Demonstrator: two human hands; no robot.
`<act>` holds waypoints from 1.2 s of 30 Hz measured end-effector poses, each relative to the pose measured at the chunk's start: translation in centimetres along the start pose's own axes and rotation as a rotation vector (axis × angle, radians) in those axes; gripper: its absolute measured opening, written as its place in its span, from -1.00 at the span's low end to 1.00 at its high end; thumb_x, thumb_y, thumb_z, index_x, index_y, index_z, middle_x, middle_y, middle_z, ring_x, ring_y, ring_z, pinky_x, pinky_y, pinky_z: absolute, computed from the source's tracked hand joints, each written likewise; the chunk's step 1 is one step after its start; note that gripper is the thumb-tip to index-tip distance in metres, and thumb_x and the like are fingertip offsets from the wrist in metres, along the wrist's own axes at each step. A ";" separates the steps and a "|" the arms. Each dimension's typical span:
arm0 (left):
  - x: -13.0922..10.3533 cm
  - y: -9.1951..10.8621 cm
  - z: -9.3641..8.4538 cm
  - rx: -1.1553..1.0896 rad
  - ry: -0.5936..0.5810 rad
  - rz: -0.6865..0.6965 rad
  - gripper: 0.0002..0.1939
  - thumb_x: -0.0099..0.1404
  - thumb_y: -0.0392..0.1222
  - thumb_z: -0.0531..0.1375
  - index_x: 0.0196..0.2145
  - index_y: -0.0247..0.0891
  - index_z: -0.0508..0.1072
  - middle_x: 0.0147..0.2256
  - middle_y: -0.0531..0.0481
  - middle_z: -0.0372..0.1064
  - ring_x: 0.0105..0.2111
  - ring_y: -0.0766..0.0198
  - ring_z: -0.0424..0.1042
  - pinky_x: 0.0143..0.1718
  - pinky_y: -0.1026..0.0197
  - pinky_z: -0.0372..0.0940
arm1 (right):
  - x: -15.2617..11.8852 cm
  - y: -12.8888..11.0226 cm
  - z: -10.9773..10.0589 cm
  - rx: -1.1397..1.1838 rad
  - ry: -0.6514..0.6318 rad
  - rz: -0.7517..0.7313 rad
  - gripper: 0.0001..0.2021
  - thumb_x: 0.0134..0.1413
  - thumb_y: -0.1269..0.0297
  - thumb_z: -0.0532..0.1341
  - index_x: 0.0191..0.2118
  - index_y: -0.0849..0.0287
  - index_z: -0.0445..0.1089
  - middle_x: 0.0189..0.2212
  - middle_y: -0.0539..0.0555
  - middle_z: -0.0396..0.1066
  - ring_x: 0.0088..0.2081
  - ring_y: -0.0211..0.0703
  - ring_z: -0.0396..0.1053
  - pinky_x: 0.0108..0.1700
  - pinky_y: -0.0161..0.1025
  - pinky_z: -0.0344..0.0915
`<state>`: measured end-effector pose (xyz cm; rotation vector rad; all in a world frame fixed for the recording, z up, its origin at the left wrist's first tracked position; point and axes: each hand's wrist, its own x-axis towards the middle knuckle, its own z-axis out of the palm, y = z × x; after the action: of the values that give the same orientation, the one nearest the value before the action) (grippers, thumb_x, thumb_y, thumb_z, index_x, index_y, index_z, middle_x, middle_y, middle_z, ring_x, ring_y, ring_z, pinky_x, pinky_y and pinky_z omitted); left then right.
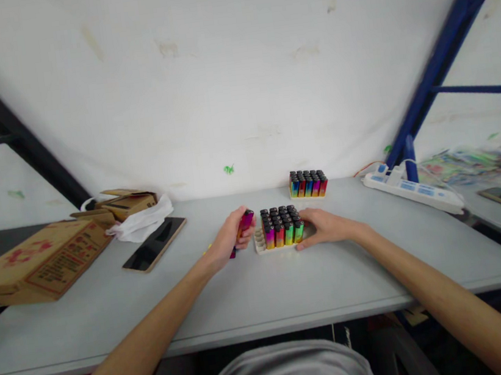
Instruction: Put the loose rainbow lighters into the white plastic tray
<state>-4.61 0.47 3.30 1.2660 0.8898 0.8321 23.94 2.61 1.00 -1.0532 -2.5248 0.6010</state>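
Closed round a purple-and-orange lighter (246, 219), my left hand (229, 234) is just left of a white tray (258, 243). A dark purple end of another piece (233, 254) shows beneath that hand; whether it is held or lies on the table I cannot tell. Rows of upright lighters (279, 233) with black tops and rainbow-coloured bodies fill most of the tray, and its leftmost column shows bare slots. My right hand (324, 226) grips the tray's right side, thumb at the front corner and fingers toward the back. Something small and yellow (207, 248) is partly hidden behind my left wrist.
A second full tray of lighters (308, 185) stands near the wall. Leftward are a phone (155, 244), a white cloth-like bag (144, 221) and cardboard boxes (56, 256). A white power strip (412, 192) lies at the right, beside a blue metal post (430, 78).
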 end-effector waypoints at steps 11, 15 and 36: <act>0.4 -0.4 -0.6 0.382 0.106 0.391 -0.69 0.33 0.02 0.21 -0.15 -0.29 0.44 -0.12 -0.13 0.48 -0.05 0.16 0.45 0.03 0.13 0.34 | 0.1 0.1 0.1 0.013 -0.006 0.008 -0.34 -0.12 -0.20 0.44 -0.02 0.23 0.47 -0.17 0.16 0.52 -0.21 0.04 0.40 -0.16 -0.13 0.30; 0.9 -1.1 -1.6 0.457 0.064 0.408 -0.63 0.34 0.02 0.22 -0.05 -0.32 0.45 -0.05 -0.20 0.51 0.00 0.10 0.48 0.12 0.06 0.32 | 0.1 0.1 0.1 -0.038 -0.020 0.000 -0.35 -0.07 -0.21 0.41 -0.03 0.24 0.46 -0.18 0.16 0.51 -0.22 0.04 0.39 -0.17 -0.14 0.28; -0.2 0.8 -6.7 1.181 0.022 0.318 -0.61 0.32 0.05 0.18 -0.08 -0.25 0.61 -0.05 -0.19 0.59 -0.02 -0.01 0.54 0.13 0.03 0.30 | 0.0 0.2 0.0 -0.074 -0.024 -0.005 -0.38 -0.08 -0.26 0.40 -0.12 0.23 0.44 -0.25 0.13 0.47 -0.26 0.01 0.36 -0.23 -0.17 0.24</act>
<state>-10.79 3.24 3.55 2.4688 1.2740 0.5251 24.04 2.77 0.90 -1.0704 -2.5879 0.5258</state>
